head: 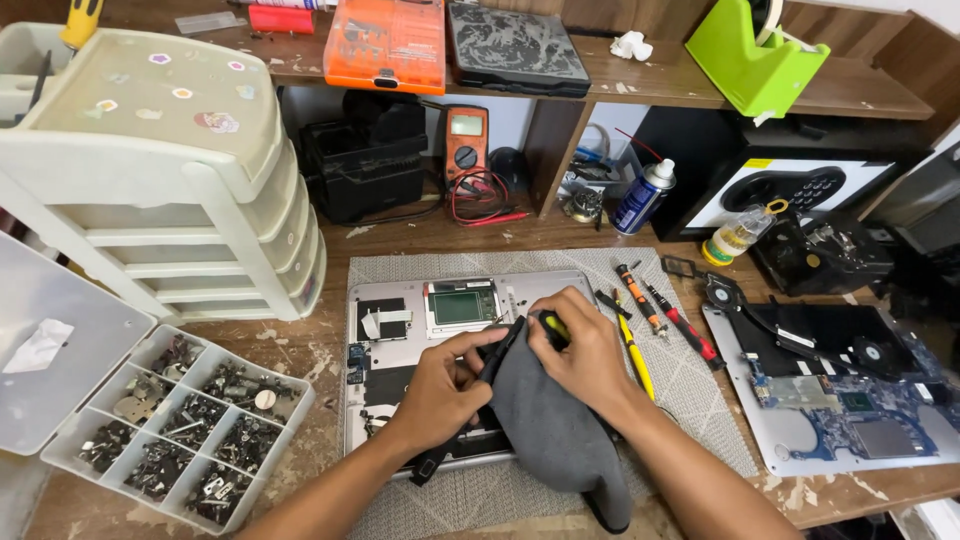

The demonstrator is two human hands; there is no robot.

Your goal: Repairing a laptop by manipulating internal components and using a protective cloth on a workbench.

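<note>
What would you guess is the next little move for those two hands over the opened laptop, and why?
Probably lower the screwdriver tip onto the laptop base. The right hand grips a yellow-handled screwdriver, while the left hand steadies a black strip over the grey cloth, right above the exposed internals.

1. Two hands are at work: a left hand and a right hand.
2. One grey cloth lies under them.
3. One opened laptop base sits on the mat.
4. One circuit board assembly lies to the right.
5. Three screwdrivers lie beside the right hand.
6. One white drawer unit has four drawers.
7. One compartment box of screws stands open.
8. One orange multimeter, one spray can, one small bottle and one green tape dispenser are present.
</note>
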